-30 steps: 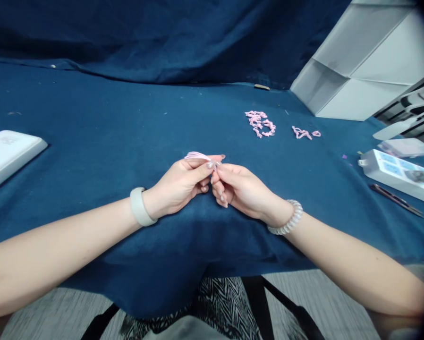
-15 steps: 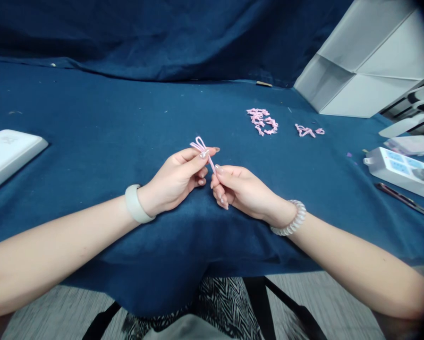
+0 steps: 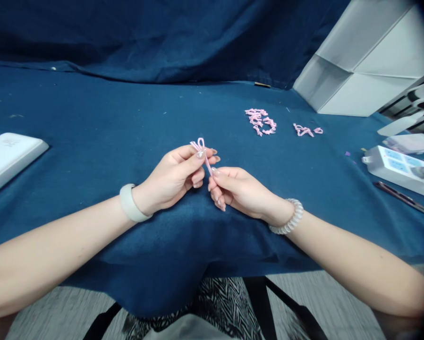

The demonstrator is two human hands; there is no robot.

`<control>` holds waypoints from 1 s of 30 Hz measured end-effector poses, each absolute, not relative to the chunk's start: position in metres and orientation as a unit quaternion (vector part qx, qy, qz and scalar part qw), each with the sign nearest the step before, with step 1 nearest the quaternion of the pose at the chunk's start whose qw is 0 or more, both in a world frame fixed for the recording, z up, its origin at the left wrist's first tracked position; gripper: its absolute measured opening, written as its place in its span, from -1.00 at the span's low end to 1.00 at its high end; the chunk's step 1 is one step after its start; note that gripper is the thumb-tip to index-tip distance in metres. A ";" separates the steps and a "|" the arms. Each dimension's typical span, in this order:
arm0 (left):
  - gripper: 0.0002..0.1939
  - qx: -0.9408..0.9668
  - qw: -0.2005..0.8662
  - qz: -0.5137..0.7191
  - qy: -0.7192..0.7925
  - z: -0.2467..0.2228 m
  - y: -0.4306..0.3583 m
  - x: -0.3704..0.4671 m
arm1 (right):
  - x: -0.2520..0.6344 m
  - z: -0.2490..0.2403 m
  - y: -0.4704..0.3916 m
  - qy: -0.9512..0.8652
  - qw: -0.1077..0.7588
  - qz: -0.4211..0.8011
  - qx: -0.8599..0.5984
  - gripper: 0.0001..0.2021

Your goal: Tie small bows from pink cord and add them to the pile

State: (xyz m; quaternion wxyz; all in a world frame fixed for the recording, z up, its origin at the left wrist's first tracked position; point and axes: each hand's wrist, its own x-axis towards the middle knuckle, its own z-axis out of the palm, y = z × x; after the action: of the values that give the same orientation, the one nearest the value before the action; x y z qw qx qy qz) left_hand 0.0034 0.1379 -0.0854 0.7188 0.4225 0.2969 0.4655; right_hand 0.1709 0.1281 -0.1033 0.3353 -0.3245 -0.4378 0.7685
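Between my hands is a thin pink cord [image 3: 207,164] with a loop and ends standing up above my left fingers. My left hand [image 3: 178,175] pinches it near the loop with thumb and forefinger. Lower down, my right hand [image 3: 238,190] grips the cord's other end between thumb and forefinger, so a short stretch runs between the two hands. Beyond them on the blue cloth lie a cluster of small pink knotted cord pieces [image 3: 256,118] and, to its right, a smaller group of the same pieces [image 3: 303,130].
A white box-like device [image 3: 13,160] sits at the left. On the right are a white case with blue labels [image 3: 399,165], dark tweezers [image 3: 403,198] and a flat clear box [image 3: 408,143]. A large pale panelled box [image 3: 368,94] stands at the back right.
My left hand has shifted slightly left and the right hand slightly down, showing a little more cord between them. The loop stands more upright. Both hands keep hold of the cord.
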 end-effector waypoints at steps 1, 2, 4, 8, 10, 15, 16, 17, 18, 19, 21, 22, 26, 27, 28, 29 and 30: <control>-0.85 0.424 0.719 0.467 0.293 -0.085 0.138 0.003 | 0.171 -0.103 0.128 -0.441 0.331 0.768 -0.326 -0.59; -0.85 0.426 0.718 0.467 0.291 -0.084 0.137 0.004 | 0.171 -0.103 0.128 -0.446 0.327 0.766 -0.328 -0.57; -0.85 0.430 0.716 0.465 0.294 -0.084 0.137 0.004 | 0.171 -0.102 0.129 -0.455 0.321 0.763 -0.328 -0.56; -0.83 0.436 0.714 0.465 0.291 -0.083 0.137 0.004 | 0.170 -0.103 0.128 -0.470 0.313 0.754 -0.335 -0.57; -0.82 0.441 0.710 0.471 0.282 -0.083 0.138 0.004 | 0.170 -0.103 0.128 -0.471 0.312 0.752 -0.338 -0.59; -0.76 0.443 0.707 0.472 0.285 -0.079 0.139 0.003 | 0.171 -0.104 0.128 -0.467 0.312 0.755 -0.336 -0.57; -0.76 0.435 0.709 0.472 0.292 -0.078 0.139 0.003 | 0.171 -0.103 0.128 -0.467 0.312 0.756 -0.337 -0.57; -0.76 0.426 0.710 0.472 0.301 -0.077 0.139 0.003 | 0.171 -0.103 0.128 -0.467 0.310 0.756 -0.337 -0.56; -0.77 0.420 0.711 0.471 0.309 -0.076 0.139 0.003 | 0.171 -0.102 0.128 -0.467 0.309 0.756 -0.339 -0.57; -0.78 0.416 0.711 0.470 0.318 -0.075 0.139 0.004 | 0.171 -0.102 0.128 -0.468 0.306 0.756 -0.340 -0.58; -0.79 0.416 0.707 0.467 0.330 -0.074 0.139 0.004 | 0.171 -0.102 0.128 -0.471 0.305 0.755 -0.340 -0.63; -0.78 0.418 0.704 0.467 0.335 -0.074 0.139 0.003 | 0.171 -0.102 0.128 -0.469 0.304 0.756 -0.340 -0.65; -0.76 0.424 0.699 0.462 0.344 -0.076 0.140 0.001 | 0.172 -0.103 0.129 -0.458 0.306 0.765 -0.334 -0.69; -0.76 0.424 0.700 0.460 0.344 -0.076 0.141 0.001 | 0.172 -0.103 0.129 -0.458 0.305 0.766 -0.332 -0.70; -0.76 0.424 0.702 0.458 0.342 -0.077 0.141 0.000 | 0.172 -0.103 0.129 -0.460 0.305 0.765 -0.332 -0.70; -0.75 0.424 0.704 0.457 0.340 -0.077 0.142 0.000 | 0.172 -0.103 0.129 -0.463 0.304 0.763 -0.332 -0.69; -0.74 0.423 0.706 0.457 0.337 -0.077 0.142 -0.001 | 0.172 -0.103 0.128 -0.467 0.303 0.760 -0.335 -0.68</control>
State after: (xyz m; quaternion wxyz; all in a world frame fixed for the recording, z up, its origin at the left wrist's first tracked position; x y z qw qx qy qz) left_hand -0.0008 0.1421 -0.0773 0.7064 0.4229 0.3372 0.4566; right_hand 0.1721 0.1283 -0.1029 0.3028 -0.3347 -0.4669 0.7605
